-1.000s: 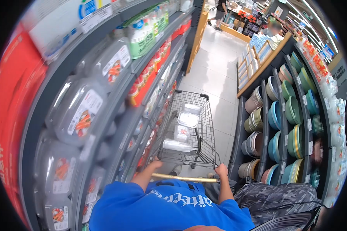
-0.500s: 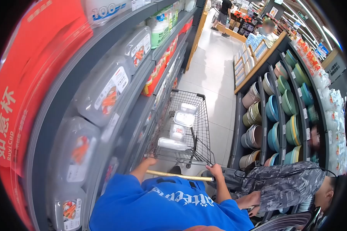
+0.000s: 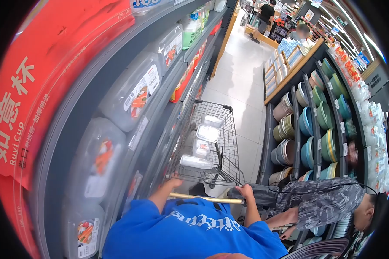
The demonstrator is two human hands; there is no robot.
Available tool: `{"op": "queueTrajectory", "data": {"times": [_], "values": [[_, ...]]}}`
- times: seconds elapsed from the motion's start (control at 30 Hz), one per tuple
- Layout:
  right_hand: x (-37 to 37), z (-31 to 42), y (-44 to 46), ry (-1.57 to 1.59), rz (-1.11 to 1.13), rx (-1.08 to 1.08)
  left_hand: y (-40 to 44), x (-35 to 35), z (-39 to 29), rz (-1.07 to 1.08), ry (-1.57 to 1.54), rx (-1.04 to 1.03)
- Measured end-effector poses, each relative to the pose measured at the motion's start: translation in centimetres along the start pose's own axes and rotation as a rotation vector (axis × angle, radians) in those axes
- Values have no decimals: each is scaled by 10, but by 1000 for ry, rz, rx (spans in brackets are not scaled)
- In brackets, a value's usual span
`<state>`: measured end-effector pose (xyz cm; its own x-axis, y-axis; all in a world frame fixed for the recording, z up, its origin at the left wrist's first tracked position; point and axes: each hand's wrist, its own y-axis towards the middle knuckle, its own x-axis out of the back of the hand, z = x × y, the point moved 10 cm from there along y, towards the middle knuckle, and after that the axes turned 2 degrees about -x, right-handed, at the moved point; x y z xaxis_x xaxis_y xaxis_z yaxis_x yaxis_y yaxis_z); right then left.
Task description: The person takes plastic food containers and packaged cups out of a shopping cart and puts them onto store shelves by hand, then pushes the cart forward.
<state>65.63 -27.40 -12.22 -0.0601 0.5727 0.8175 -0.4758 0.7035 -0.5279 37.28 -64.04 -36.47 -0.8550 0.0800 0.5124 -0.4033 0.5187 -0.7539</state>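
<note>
A wire shopping cart stands in front of me, with a yellow handle bar near my waist. My left hand is closed at the cart's left rear corner, and my right hand is closed round its right rear corner, by the end of the bar. In the cart lie a white-lidded container, clear packs with a small label, another pale pack and a white wrapped bundle.
Left shelves hold clear plastic boxes beside a red banner. Basins fill the right shelf. Close on my right a person in a patterned shirt bends over. Tiled floor runs ahead; other people stand farther off.
The banner and left shelf show larger at the left. The person on my right has come further into view, now bent over. Both hands stay at the cart.
</note>
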Motion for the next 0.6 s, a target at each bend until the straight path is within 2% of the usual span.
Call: {"op": "queueTrajectory", "data": {"times": [0.03, 0.13, 0.33, 0.43, 0.6], "values": [[0, 0, 2, -7, 1, -1, -27, 16, -17, 34, -16, -3], [2, -1, 5, -17, -4, 0, -26, 17, -15, 1, -71, 51], [10, -1, 20, 12, 20, -4, -20, 41, -31, -80, -129, -39], [13, 0, 39, 4, 38, 18, -7, 51, -22, -97, -165, 82], [25, 8, 64, -12, 31, 51, 1, 79, -42, -172, -203, 12]]}}
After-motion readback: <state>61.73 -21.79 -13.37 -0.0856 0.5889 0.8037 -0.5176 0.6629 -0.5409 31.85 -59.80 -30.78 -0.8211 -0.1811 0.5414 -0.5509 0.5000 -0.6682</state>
